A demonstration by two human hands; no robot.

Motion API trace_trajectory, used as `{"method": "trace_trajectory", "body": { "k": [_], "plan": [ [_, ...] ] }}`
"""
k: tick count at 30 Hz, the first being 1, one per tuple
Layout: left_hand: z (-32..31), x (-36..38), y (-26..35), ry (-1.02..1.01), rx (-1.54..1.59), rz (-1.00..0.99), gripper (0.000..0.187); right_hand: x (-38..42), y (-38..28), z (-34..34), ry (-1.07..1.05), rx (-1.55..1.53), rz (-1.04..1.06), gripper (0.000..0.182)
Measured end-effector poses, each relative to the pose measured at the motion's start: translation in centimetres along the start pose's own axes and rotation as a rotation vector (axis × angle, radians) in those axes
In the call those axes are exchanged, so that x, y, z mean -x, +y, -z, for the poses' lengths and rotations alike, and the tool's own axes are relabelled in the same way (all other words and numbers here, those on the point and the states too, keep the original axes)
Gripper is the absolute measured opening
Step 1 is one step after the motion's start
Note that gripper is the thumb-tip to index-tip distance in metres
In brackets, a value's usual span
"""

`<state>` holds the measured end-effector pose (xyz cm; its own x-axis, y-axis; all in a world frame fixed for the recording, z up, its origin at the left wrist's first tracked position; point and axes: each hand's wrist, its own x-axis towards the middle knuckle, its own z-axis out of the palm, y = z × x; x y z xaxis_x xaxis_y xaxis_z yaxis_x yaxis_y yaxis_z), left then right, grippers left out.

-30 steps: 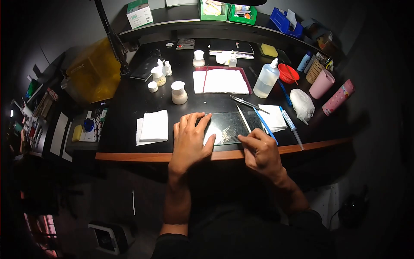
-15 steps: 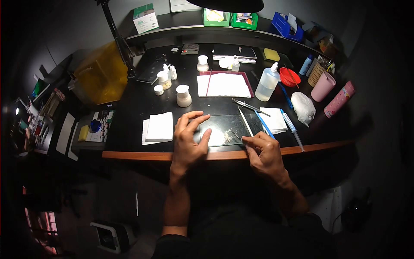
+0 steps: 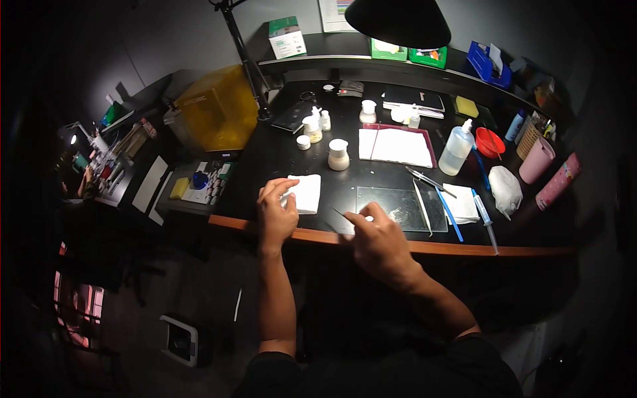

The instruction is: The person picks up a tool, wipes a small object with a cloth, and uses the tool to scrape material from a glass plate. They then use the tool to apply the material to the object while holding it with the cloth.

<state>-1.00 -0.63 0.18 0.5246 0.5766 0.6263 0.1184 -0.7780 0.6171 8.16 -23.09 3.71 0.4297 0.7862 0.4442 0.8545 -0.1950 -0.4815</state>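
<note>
My left hand (image 3: pixel 277 211) is at the folded white tissues (image 3: pixel 306 192). Its fingers are curved and overlap the tissues' left side, with the thumb apart from the index finger. In my right hand (image 3: pixel 383 242) is a thin, dark pointed tool (image 3: pixel 339 213), pinched near its tip; the tip points left toward the tissues. The rest of the tool is hidden by the fingers. Behind that hand lies a clear glass slab (image 3: pixel 371 196), with pale marks on it. A slim white-handled instrument (image 3: pixel 421 202) rests across the slab's right part.
Right of the slab lie a blue stick (image 3: pixel 449 215), a syringe (image 3: pixel 485 215) and more white tissues (image 3: pixel 464 205). Farther back stand a powder jar (image 3: pixel 338 157), a maroon tray (image 3: pixel 434 156) with white paper, and a clear bottle (image 3: pixel 456 151). A black lamp (image 3: pixel 398 23) hangs above.
The view has turned left. My right hand has moved left with the tool, from over the slab toward the tissues. My left hand has gone from the slab's left edge to the tissues.
</note>
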Motion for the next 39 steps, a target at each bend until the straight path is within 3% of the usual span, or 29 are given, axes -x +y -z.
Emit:
{"method": "trace_trajectory", "body": {
  "k": [7, 12, 17, 18, 21, 23, 26, 33, 36, 39],
  "plan": [
    [0.4, 0.3, -0.3, -0.094, -0.149, 0.003, 0.031, -2.7, -1.6, -5.5, -0.003, 0.146, 0.089, 0.019],
    [-0.1, 0.6, -0.7, -0.109, -0.207, 0.004, 0.029, -1.7, -1.3, -4.1, -0.044, 0.146, 0.075, 0.017],
    [0.3, 0.5, 0.1, -0.130, -0.228, 0.020, 0.031, -0.5, -0.7, -1.0, -0.094, 0.000, -0.006, 0.025],
    [0.2, 0.4, -0.4, -0.148, -0.202, 0.018, 0.033, -0.2, -0.5, -0.2, -0.075, -0.029, -0.012, 0.036],
    [0.7, 0.6, 0.4, -0.107, -0.204, -0.037, 0.036, 0.5, 1.4, 2.1, 0.110, 0.023, 0.064, 0.040],
    [0.5, 0.8, 0.1, -0.062, -0.156, -0.048, 0.036, 1.0, 2.4, 3.8, 0.222, -0.058, -0.094, 0.041],
    [0.3, 1.0, -0.2, -0.030, -0.103, -0.048, 0.035, 1.4, 5.5, 5.4, 0.340, 0.064, -0.170, 0.031],
    [0.1, 1.2, -0.1, -0.026, -0.113, 0.001, 0.037, 1.5, 8.8, 5.7, 0.351, 0.070, -0.267, 0.020],
    [0.1, 1.3, -0.3, -0.027, -0.114, 0.010, 0.038, 0.8, 8.1, 5.6, 0.282, 0.068, -0.299, 0.020],
    [-0.3, 1.4, -0.8, -0.005, -0.060, 0.007, 0.038, 0.8, 11.9, 5.2, 0.215, 0.078, -0.296, 0.020]
  ]
}}
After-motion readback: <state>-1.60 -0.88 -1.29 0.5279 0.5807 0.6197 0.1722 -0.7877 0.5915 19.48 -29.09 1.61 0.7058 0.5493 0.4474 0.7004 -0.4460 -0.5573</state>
